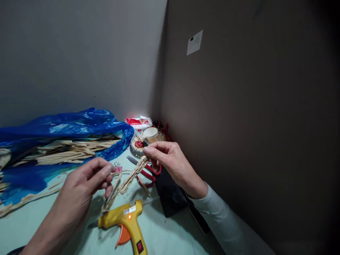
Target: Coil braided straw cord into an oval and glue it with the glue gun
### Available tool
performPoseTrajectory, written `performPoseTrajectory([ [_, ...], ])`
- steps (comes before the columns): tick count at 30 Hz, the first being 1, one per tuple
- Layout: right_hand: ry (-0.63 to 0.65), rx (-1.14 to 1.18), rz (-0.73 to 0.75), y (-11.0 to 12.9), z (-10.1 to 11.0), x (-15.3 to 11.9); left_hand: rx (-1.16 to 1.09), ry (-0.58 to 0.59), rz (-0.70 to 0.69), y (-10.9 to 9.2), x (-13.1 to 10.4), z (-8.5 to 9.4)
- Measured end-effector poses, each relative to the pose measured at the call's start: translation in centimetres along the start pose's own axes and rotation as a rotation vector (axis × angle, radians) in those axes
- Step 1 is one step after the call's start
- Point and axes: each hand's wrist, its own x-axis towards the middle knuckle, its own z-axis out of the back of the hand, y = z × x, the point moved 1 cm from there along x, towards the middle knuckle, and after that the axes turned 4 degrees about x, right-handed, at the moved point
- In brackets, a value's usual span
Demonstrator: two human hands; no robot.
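Note:
My right hand (172, 163) pinches the upper end of a braided straw strip (132, 175) between thumb and fingers. The strip slants down to the left and curls behind my left hand's fingers. My left hand (87, 184) is closed in a pinch, and a thin straw strand (123, 172) runs from its fingertips to the right. Just below the strip lies a yellow glue gun (119, 216) with an orange trigger and a lit orange light. Red-handled scissors (146, 180) lie behind the strip, partly covered by it and by my right hand.
A blue plastic bag (66, 124) with dry straw strips (71, 148) lies at the left. Farther back are a paper cup (151, 133), a round patterned box (135, 148) and a red-and-white packet (139, 123). A pink binder clip (118, 168) and a black flat object (170, 196) are nearby. Walls bound the table.

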Motion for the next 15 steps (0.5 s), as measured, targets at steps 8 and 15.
performPoseTrajectory([
  [8, 0.033, -0.063, -0.051, -0.4, -0.3, -0.1, 0.003, 0.068, 0.009, 1.1, -0.8, -1.2],
  [15, 0.051, -0.136, -0.064, -0.5, -0.6, -0.3, 0.187, 0.065, -0.125, 1.1, -0.6, -1.2],
])
